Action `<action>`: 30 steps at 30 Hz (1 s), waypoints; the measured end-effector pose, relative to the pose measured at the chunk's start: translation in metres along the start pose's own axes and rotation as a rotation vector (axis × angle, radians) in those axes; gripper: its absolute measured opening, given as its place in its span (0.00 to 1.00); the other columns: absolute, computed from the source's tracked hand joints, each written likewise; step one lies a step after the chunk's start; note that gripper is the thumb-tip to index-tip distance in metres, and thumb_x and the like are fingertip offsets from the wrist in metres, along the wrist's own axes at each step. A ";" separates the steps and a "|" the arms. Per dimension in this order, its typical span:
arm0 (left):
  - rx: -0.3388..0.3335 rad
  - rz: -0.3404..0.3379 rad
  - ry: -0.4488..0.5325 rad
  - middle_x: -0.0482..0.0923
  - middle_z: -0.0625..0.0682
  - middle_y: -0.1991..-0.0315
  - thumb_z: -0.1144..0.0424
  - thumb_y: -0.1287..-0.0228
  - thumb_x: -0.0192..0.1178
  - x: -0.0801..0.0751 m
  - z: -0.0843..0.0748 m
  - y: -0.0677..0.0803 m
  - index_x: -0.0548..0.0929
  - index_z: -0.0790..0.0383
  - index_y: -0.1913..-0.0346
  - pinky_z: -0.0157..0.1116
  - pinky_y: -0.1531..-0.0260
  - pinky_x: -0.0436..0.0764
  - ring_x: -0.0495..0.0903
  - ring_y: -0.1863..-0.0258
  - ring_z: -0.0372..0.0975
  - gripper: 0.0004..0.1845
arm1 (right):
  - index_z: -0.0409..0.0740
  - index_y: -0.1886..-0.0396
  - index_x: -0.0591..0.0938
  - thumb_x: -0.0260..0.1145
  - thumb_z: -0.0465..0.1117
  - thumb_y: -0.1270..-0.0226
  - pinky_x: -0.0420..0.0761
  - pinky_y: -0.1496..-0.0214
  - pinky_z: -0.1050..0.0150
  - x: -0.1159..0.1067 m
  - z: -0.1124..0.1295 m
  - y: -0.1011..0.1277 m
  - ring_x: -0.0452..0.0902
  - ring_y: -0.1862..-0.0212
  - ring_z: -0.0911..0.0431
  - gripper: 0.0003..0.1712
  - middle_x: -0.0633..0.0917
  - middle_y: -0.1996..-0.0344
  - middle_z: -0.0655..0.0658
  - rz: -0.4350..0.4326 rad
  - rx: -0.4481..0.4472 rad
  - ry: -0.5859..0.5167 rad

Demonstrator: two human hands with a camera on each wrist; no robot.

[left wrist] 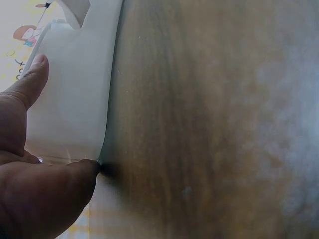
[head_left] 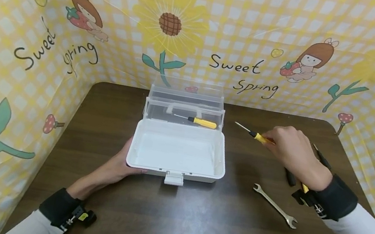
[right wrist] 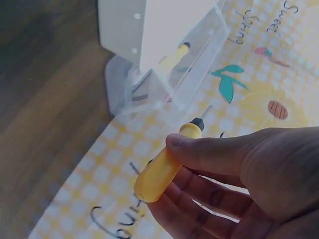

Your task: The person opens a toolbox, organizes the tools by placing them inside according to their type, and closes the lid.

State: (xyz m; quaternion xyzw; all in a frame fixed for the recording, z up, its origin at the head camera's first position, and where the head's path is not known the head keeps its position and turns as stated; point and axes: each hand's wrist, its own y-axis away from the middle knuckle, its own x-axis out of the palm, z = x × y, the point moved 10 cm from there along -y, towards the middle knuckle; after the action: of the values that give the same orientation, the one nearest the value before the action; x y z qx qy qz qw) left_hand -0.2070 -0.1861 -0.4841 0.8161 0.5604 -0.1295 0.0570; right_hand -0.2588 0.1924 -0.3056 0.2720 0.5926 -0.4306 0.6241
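Note:
A white toolbox (head_left: 177,153) stands on the table with its clear lid (head_left: 186,104) folded back. At its left end my left hand (head_left: 123,160) grips the wall, with a thumb (left wrist: 35,82) against the front panel in the left wrist view. To the right of the box, my right hand (head_left: 289,147) pinches a screwdriver (right wrist: 162,172) by its yellow handle between thumb and fingers. Its thin shaft points left toward the lid. Another yellow-handled screwdriver (head_left: 205,123) lies in the open lid. White floor shows inside the box.
An open-ended wrench (head_left: 275,206) lies on the table (head_left: 190,226) at the right front. Black-handled tools (head_left: 321,156) lie beyond and under my right forearm, partly hidden by it. A yellow checked cloth (head_left: 255,32) hangs around the back and sides. The box's latch (head_left: 174,178) sticks out in front.

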 end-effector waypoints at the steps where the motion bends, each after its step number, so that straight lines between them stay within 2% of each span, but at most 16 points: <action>1: -0.002 -0.001 0.004 0.37 0.51 0.13 0.68 0.37 0.77 0.000 0.000 0.000 0.32 0.42 0.13 0.23 0.33 0.56 0.47 0.18 0.49 0.68 | 0.41 0.61 0.94 0.76 0.34 0.34 0.71 0.77 0.58 -0.002 0.004 -0.003 0.76 0.76 0.56 0.04 0.89 0.70 0.44 -0.001 -0.007 0.004; 8: -0.017 -0.001 0.002 0.37 0.52 0.13 0.67 0.37 0.77 0.000 0.002 0.002 0.32 0.42 0.13 0.23 0.33 0.56 0.47 0.18 0.50 0.68 | 0.43 0.61 0.94 0.76 0.32 0.35 0.75 0.76 0.54 -0.006 0.028 -0.022 0.79 0.73 0.52 0.06 0.90 0.68 0.44 0.007 -0.048 0.017; 16: -0.027 0.004 0.004 0.37 0.48 0.13 0.66 0.36 0.77 0.000 0.000 0.001 0.32 0.38 0.14 0.25 0.32 0.56 0.46 0.17 0.48 0.68 | 0.40 0.59 0.93 0.77 0.31 0.36 0.83 0.67 0.49 0.002 0.058 -0.043 0.85 0.66 0.48 0.07 0.90 0.66 0.43 0.035 -0.109 0.033; 25: -0.028 0.008 0.004 0.38 0.48 0.13 0.66 0.36 0.76 0.000 0.001 0.001 0.32 0.39 0.14 0.25 0.32 0.57 0.47 0.18 0.47 0.67 | 0.44 0.63 0.94 0.74 0.31 0.34 0.82 0.68 0.53 0.018 0.082 -0.067 0.79 0.71 0.54 0.06 0.89 0.70 0.46 0.054 -0.162 0.004; 30: -0.032 0.011 -0.004 0.37 0.48 0.13 0.65 0.35 0.76 0.000 0.002 0.001 0.32 0.38 0.14 0.34 0.29 0.57 0.47 0.18 0.47 0.67 | 0.43 0.61 0.94 0.73 0.29 0.34 0.84 0.65 0.53 0.027 0.092 -0.077 0.81 0.68 0.53 0.08 0.91 0.67 0.46 0.060 -0.199 0.014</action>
State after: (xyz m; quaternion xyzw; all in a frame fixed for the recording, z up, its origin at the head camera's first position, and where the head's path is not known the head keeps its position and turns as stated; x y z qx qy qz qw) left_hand -0.2062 -0.1867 -0.4856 0.8179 0.5576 -0.1219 0.0721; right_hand -0.2805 0.0711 -0.3051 0.2293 0.6284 -0.3490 0.6563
